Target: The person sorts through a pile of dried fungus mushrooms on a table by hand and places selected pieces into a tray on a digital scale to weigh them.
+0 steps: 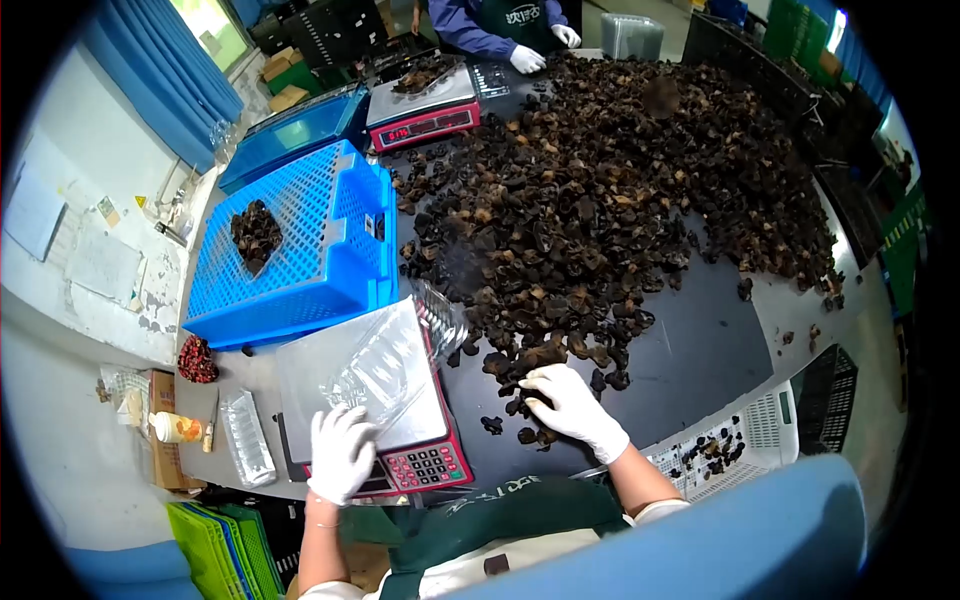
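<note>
Gloved in white, my left hand [342,455] is at the near edge of a red electronic scale [425,466], its fingers slightly apart. The fingertips are beside a clear plastic container [375,372] lying on the scale's metal plate; I cannot tell whether they touch it. My right hand [575,408], also in a white glove, reaches to the near edge of a big heap of dark wood ear mushrooms [570,220]. Its fingers curl down on a few pieces, partly hidden by the glove. Several loose pieces [535,436] lie just below this hand.
Left of the heap stands an upturned blue crate [290,290] with a mushroom clump [256,236] on it. A second scale [422,105] is farther back, near a co-worker's gloved hands [527,59]. A white basket [765,430] is at right; another clear tray [246,438] lies at left.
</note>
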A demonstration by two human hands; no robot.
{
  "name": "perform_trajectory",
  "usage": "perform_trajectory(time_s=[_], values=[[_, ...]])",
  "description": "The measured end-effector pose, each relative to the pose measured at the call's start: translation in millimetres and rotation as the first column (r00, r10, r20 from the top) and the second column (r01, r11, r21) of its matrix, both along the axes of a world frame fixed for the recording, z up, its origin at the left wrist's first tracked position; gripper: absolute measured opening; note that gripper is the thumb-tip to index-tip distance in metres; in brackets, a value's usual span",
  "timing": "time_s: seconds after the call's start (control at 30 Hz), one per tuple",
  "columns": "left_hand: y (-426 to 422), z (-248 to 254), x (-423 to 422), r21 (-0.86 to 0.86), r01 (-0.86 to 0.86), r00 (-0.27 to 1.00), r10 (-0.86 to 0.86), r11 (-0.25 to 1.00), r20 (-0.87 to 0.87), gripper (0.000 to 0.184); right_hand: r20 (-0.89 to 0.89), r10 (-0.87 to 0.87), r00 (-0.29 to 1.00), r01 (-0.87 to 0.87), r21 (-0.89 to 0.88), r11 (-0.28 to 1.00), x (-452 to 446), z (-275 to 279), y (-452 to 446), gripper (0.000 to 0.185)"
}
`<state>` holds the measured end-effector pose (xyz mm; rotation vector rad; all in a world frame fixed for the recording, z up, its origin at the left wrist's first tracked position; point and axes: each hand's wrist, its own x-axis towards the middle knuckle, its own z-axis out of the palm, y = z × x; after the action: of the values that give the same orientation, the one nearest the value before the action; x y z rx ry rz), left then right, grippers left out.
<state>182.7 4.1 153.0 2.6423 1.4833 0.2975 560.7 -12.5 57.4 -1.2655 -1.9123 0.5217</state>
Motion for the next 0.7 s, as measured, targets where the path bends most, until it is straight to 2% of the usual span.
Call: perform_trajectory(time_s=[0.07, 0.13, 0.2, 0.27, 0.3, 0.37, 0.4, 0.47, 0.5, 0.53, 0.6, 0.67, 0.7], values=[[1.0, -8.3, -34.0, 0.022, -0.119, 0.989, 0.121, 0.993, -0.084, 0.022, -0.034, 0.049, 0.998, -0.047, 0.053, 0.998, -16.9, -5.8, 25.6, 0.027], [2.1, -10.3, -55.8, 0.035, -0.210, 0.972, 0.212, 0.977, -0.099, 0.021, -0.041, 0.114, 0.993, -0.110, 0.093, 0.990, -40.9, -14.9, 56.0, 0.031], [5.7, -17.1, -79.8, 0.036, -0.236, 0.971, 0.237, 0.971, -0.024, 0.024, 0.010, 0.089, 0.996, -0.090, 0.122, 0.988, -74.0, -25.2, 85.1, 0.040], [7.3, -20.2, -96.1, 0.000, -0.268, 0.963, 0.268, 0.963, 0.037, 0.027, 0.175, -0.014, 0.984, -0.007, 0.120, 0.993, -102.7, -38.6, 110.6, 0.044], [6.4, -19.2, -99.8, 0.010, -0.284, 0.959, 0.284, 0.959, 0.001, 0.028, 0.174, -0.013, 0.985, -0.008, 0.118, 0.993, -108.6, -40.4, 114.1, 0.044], [2.9, -21.9, -108.9, 0.020, -0.297, 0.954, 0.298, 0.955, -0.037, 0.029, 0.380, -0.095, 0.920, 0.025, 0.185, 0.982, -114.3, -44.5, 118.5, 0.038], [0.3, -26.5, -115.0, 0.079, -0.311, 0.950, 0.312, 0.947, -0.009, 0.030, 0.379, -0.096, 0.920, 0.027, 0.184, 0.982, -110.6, -43.2, 118.0, 0.038], [-3.7, -23.7, -112.4, 0.130, -0.329, 0.944, 0.330, 0.935, 0.018, 0.031, 0.449, 0.101, 0.888, -0.110, -0.006, 0.994, -92.1, -40.3, 110.0, 0.030], [-6.8, -12.7, -100.5, 0.123, -0.391, 0.919, 0.379, 0.912, 0.107, 0.031, 0.380, 0.067, 0.922, -0.114, 0.101, 0.988, -80.8, -45.0, 105.7, 0.024], [-9.2, -5.4, -93.0, 0.113, -0.450, 0.884, 0.424, 0.886, 0.196, 0.032, 0.377, 0.077, 0.923, -0.126, 0.108, 0.986, -67.9, -45.0, 100.3, 0.026], [-14.3, -0.7, -84.4, 0.100, -0.454, 0.878, 0.426, 0.885, 0.220, 0.032, 0.406, 0.105, 0.908, -0.114, -0.002, 0.993, -47.4, -40.0, 89.4, 0.027], [-19.5, 10.9, -54.8, 0.090, -0.433, 0.867, 0.388, 0.897, 0.312, 0.034, 0.410, 0.076, 0.909, -0.067, -0.035, 0.997, -32.7, -37.7, 80.7, 0.029], [-20.8, 19.1, -40.9, 0.135, -0.373, 0.905, 0.328, 0.918, 0.271, 0.034, 0.362, 0.091, 0.928, -0.107, 0.025, 0.994, -27.1, -40.4, 79.1, 0.027]])
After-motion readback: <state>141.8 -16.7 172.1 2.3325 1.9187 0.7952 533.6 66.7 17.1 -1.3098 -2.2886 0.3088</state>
